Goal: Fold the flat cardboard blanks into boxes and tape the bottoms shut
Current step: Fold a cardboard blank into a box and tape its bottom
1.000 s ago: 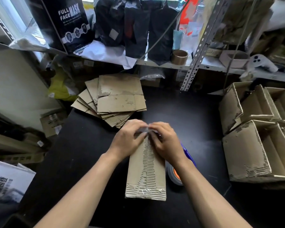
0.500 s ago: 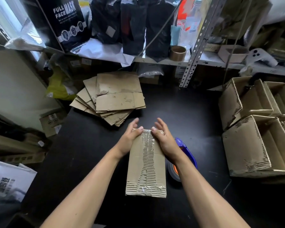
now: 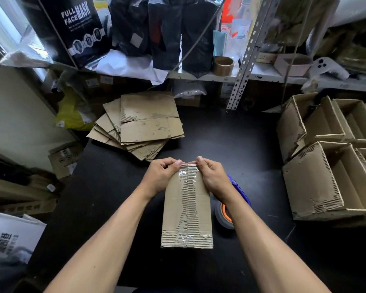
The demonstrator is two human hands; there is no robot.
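A folded cardboard box (image 3: 187, 208) is seen standing bottom-up on the black desk (image 3: 106, 199), directly in front of the person, between the two forearms. Its upturned bottom is crossed lengthwise by a strip of clear tape (image 3: 185, 176), and the outer paper along the seam is torn so that the corrugation is exposed. The far edge of the box is held from both sides: it is pinched by the left hand (image 3: 162, 176), whose fingers are curled with the thumb laid on the taped top, and by the right hand (image 3: 212, 178), whose fingers are curled round the far right corner in the same manner.

Just beside the box on the right, partly hidden by the right forearm, a tape dispenser (image 3: 226, 212) with a blue handle and an orange-cored roll is laid on the desk.

Further back and to the left, a fanned stack of flat cardboard blanks (image 3: 144, 123) is placed at the desk's far edge. At the right, several finished boxes (image 3: 317, 187) are piled on their sides with their open mouths turned upward and rightward.

Beyond, on a shelf (image 3: 262, 75), a brown tape roll (image 3: 223, 65) and a black "FULL FACE MASK" carton (image 3: 80, 28) are kept.
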